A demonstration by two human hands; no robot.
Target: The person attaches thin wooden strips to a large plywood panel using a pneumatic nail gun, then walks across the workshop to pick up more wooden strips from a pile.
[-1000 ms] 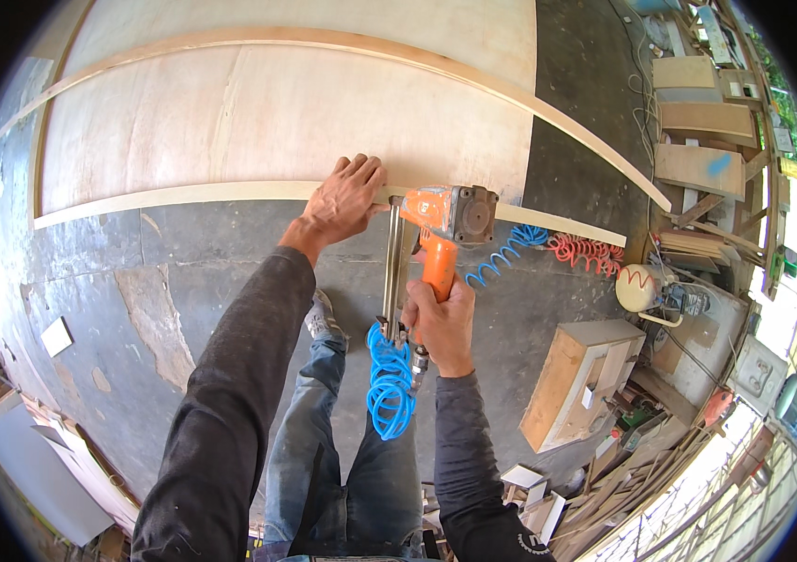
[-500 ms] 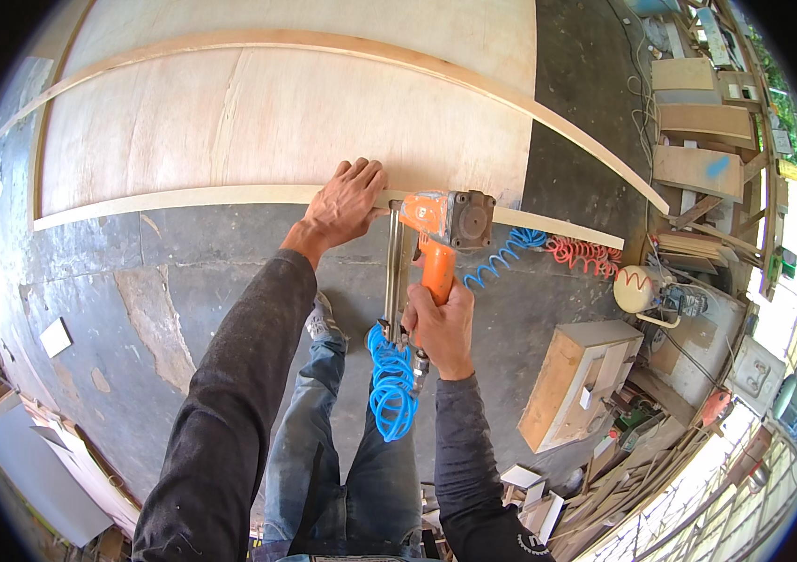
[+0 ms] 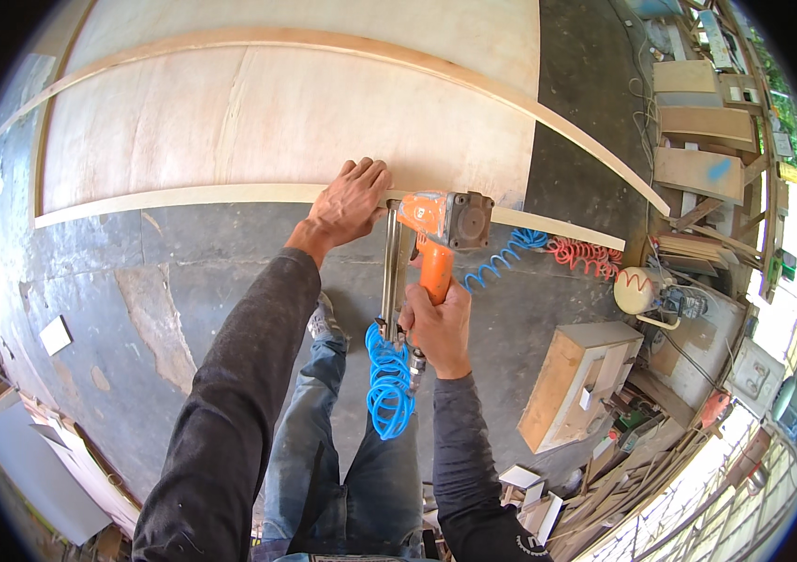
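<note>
Grip: right hand (image 3: 438, 328) wrapped round nailer (image 3: 436, 229) handle.
Left hand (image 3: 352, 199): pressed flat on strip (image 3: 183, 198).
Care: kept nose square, fingers off the line.

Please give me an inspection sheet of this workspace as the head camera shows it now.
Surface: plywood panel lying on a dark floor.
Job's things: orange nailer set against a wood strip on the panel's edge.
Clutter: wooden box, offcuts.
Grippers: left hand flat on the strip; right hand grips the nailer's handle.
Cables: blue hose; red hose.
Surroundings: compressor, stacked boards.
</note>
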